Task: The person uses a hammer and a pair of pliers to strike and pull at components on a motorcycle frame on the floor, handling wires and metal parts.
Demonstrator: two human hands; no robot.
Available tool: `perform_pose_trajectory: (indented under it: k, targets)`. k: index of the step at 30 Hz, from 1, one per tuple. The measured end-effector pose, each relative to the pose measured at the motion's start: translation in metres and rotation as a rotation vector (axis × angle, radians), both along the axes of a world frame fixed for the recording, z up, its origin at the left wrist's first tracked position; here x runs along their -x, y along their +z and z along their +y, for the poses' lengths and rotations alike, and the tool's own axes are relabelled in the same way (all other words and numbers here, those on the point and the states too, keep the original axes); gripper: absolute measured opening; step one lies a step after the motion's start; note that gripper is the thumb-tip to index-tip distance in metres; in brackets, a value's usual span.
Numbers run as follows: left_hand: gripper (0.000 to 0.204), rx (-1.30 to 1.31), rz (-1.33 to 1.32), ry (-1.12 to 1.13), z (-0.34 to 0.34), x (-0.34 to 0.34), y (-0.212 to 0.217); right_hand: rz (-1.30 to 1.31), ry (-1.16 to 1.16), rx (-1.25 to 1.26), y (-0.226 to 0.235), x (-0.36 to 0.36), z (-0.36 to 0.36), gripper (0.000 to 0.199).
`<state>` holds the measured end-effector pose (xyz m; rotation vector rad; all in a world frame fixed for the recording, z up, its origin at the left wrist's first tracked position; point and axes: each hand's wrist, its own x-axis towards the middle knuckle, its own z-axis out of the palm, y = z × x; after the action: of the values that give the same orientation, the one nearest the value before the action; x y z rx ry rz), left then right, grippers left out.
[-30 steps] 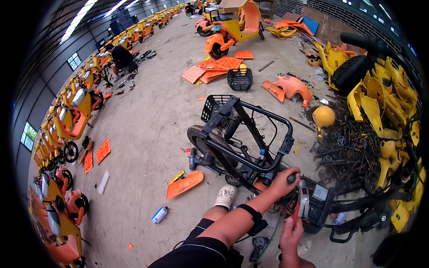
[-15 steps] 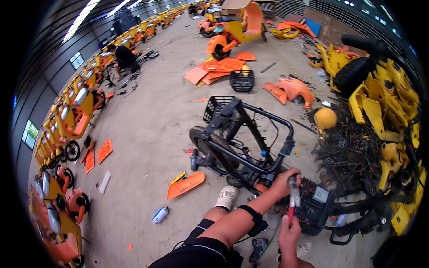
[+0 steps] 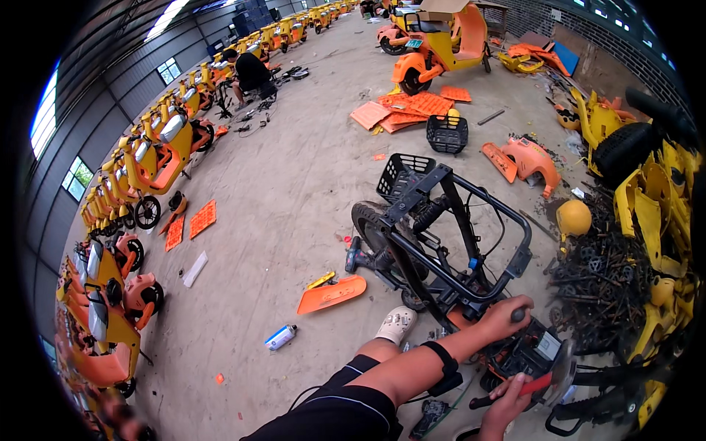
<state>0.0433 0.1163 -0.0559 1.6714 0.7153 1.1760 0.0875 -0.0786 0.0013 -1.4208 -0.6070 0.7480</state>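
— Where are the hands in the head view?
— At five o'clock: the left hand (image 3: 504, 317) is clenched around the black bike frame (image 3: 448, 257); the right hand (image 3: 507, 395) grips a red-handled tool (image 3: 535, 384).
— And around them?
— An orange panel (image 3: 332, 294) at seven o'clock, on the floor (image 3: 294, 184).

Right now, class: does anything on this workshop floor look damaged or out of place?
Yes. The black bike frame lies stripped, its orange panels gone. Loose orange panels and a spray can lie scattered on the concrete. The left hand grips the frame's bar; the right hand holds a red-handled tool.
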Motion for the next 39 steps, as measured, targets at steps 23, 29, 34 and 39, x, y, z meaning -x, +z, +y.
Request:
perform_pose_trajectory:
  k: [23,29,34,39]
  targets:
    - [0.016,0.114,0.002,-0.066,0.023,-0.009,0.0,0.114,-0.116,0.116,-0.001,-0.012,0.031,0.031]
    - [0.016,0.008,0.024,0.001,0.013,-0.006,0.002,0.133,-0.112,0.113,0.0,-0.007,0.024,0.03]
    - [0.015,-0.038,0.057,0.005,0.004,-0.003,-0.001,0.133,-0.081,0.134,-0.003,-0.004,0.013,0.029]
    - [0.017,-0.071,0.047,-0.017,-0.006,-0.003,0.0,0.107,-0.07,0.14,-0.01,-0.001,0.005,0.029]
